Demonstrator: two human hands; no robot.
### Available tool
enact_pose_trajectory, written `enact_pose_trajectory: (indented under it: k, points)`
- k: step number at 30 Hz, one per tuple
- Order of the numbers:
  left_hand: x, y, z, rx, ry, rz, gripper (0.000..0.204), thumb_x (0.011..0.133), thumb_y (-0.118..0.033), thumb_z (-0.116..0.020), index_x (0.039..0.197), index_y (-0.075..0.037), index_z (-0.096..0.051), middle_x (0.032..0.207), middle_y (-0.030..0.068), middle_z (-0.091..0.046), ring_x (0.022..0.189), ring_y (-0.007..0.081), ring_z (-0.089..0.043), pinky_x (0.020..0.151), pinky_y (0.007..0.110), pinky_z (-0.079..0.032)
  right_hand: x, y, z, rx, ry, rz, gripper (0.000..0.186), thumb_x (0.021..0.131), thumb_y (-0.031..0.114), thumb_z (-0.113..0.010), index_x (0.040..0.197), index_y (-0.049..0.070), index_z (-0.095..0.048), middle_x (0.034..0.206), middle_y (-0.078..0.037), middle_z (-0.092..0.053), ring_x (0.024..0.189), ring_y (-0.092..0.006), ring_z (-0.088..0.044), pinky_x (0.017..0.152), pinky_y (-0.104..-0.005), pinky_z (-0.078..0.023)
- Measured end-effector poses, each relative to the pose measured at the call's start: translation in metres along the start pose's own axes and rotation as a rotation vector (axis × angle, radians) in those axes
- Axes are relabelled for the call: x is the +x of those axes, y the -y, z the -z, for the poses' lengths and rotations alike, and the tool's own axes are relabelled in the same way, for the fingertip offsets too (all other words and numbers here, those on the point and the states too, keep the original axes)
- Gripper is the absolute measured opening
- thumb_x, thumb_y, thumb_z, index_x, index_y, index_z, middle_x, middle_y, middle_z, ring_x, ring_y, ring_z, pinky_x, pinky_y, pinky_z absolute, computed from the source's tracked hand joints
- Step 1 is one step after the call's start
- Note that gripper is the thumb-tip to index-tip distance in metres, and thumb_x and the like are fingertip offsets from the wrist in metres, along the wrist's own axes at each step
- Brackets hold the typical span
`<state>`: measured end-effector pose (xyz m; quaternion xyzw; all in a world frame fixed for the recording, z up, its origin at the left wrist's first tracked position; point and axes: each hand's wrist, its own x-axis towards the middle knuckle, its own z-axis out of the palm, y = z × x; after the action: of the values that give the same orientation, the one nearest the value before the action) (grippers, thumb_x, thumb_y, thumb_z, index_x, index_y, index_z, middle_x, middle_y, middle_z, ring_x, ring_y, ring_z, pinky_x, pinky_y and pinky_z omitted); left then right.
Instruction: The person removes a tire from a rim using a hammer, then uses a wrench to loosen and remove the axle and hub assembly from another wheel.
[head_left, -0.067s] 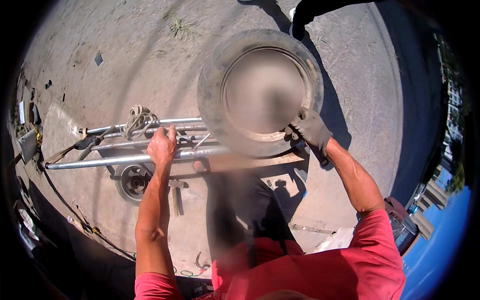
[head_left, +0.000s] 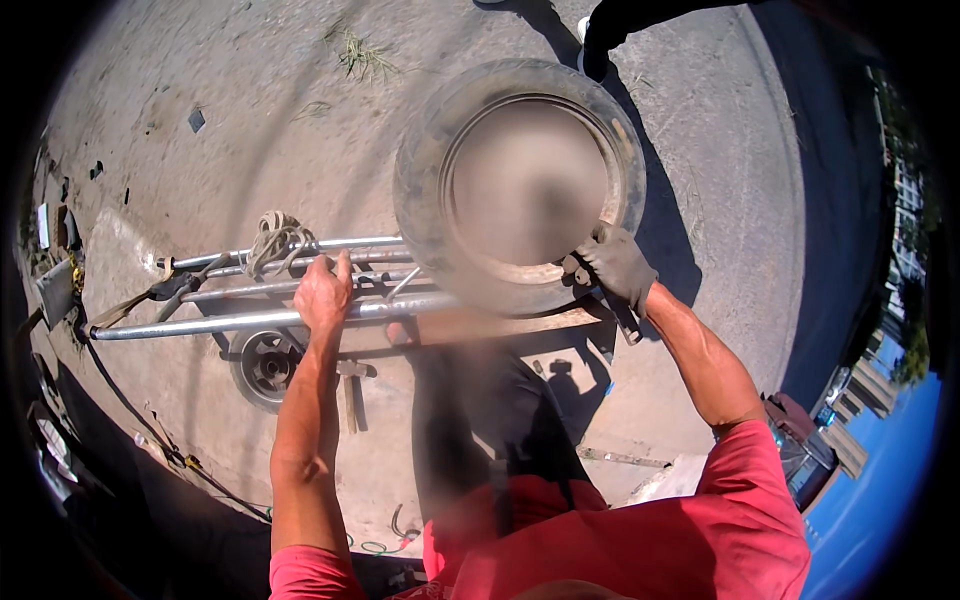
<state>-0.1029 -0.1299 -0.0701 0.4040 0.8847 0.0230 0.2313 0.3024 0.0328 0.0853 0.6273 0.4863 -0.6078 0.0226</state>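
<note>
Where my gloved right hand (head_left: 617, 268) differs from the earlier frame: it has slipped a touch to the left, and the dark bar (head_left: 622, 318) under it has swung, its free end now farther left and nearer to me.
Bare left hand (head_left: 324, 292): same spot as before, curled over the metal tubes (head_left: 235, 321); its fingertips are hidden, so I cannot tell how tightly it clasps, or which tube.
Right grip: glove closed round the dark bar, knuckles at the tyre's inner edge.
Tyre (head_left: 428, 195): practically unmoved; it lies beyond and to the left of my right glove, ahead and to the right of my left hand, overlapping the right ends of the tubes.
Tyre's look: dusty grey, with tread blocks along its outer side, tan scuffs on the sidewall and a paler inner edge close to my glove; its round opening shows a hazy brown.
Below the tyre: a tan plank-like strip (head_left: 560, 322) along its near edge.
On the tubes: a bundled pale rope (head_left: 279, 243), just beyond my left hand.
Near side of the tubes: a small wheel (head_left: 268, 367) and a hammer (head_left: 352, 390) on the ground.
Far side of the tyre: another person's dark-clothed leg (head_left: 607, 38), close by its edge.
</note>
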Motion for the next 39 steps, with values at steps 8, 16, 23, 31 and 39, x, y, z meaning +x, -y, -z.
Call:
enact_pose_trajectory:
  k: [8, 16, 23, 31, 39]
  points:
    - [0.000, 0.001, 0.000, 0.011, 0.016, 0.013, 0.050, 0.098, -0.054, -0.061, 0.095, -0.005, -0.072, 0.100, 0.0212, -0.074, 0.093, 0.0433, -0.070, 0.082, 0.052, -0.053, -0.001, 0.051, -0.133, 1.259, -0.058, -0.070, 0.047, 0.113, 0.044, -0.040, 0.121, 0.001, -0.058, 0.106, -0.009, -0.065, 0.096, -0.0236, -0.065, 0.089, -0.0411, -0.054]
    - [-0.002, 0.003, 0.005, -0.021, 0.028, -0.018, 0.052, 0.098, -0.055, -0.060, 0.096, -0.005, -0.073, 0.102, 0.0211, -0.074, 0.095, 0.0437, -0.070, 0.082, 0.053, -0.053, 0.043, 0.072, -0.171, 1.848, -0.043, 0.091, 0.052, 0.109, 0.054, -0.039, 0.125, 0.009, -0.059, 0.125, -0.008, -0.061, 0.119, -0.0253, -0.058, 0.110, -0.0458, -0.042]
    - [-0.002, -0.002, 0.003, 0.030, 0.040, 0.023, 0.051, 0.098, -0.055, -0.060, 0.098, -0.005, -0.072, 0.102, 0.0207, -0.074, 0.095, 0.0436, -0.071, 0.082, 0.053, -0.053, -0.024, 0.028, -0.112, 0.763, -0.227, 0.147, 0.049, 0.113, 0.041, -0.038, 0.139, 0.004, -0.057, 0.119, -0.011, -0.070, 0.093, -0.0195, -0.067, 0.085, -0.0350, -0.056]
    - [-0.003, 0.002, -0.001, 0.015, 0.040, 0.016, 0.051, 0.097, -0.055, -0.060, 0.098, -0.006, -0.072, 0.103, 0.0208, -0.074, 0.096, 0.0437, -0.070, 0.084, 0.053, -0.053, -0.020, 0.030, 0.013, 0.107, 0.071, -0.052, 0.038, 0.107, 0.026, -0.052, 0.132, -0.001, -0.060, 0.108, -0.010, -0.073, 0.085, -0.0151, -0.069, 0.077, -0.0309, -0.057]
    - [-0.001, -0.001, 0.000, 0.032, 0.053, 0.033, 0.052, 0.097, -0.055, -0.060, 0.102, -0.005, -0.073, 0.105, 0.0213, -0.075, 0.097, 0.0433, -0.071, 0.085, 0.053, -0.053, 0.001, 0.084, 0.043, -0.702, 0.076, 0.020, 0.048, 0.098, 0.039, -0.066, 0.124, -0.001, -0.067, 0.108, -0.020, -0.074, 0.097, -0.0293, -0.073, 0.085, -0.0399, -0.054]
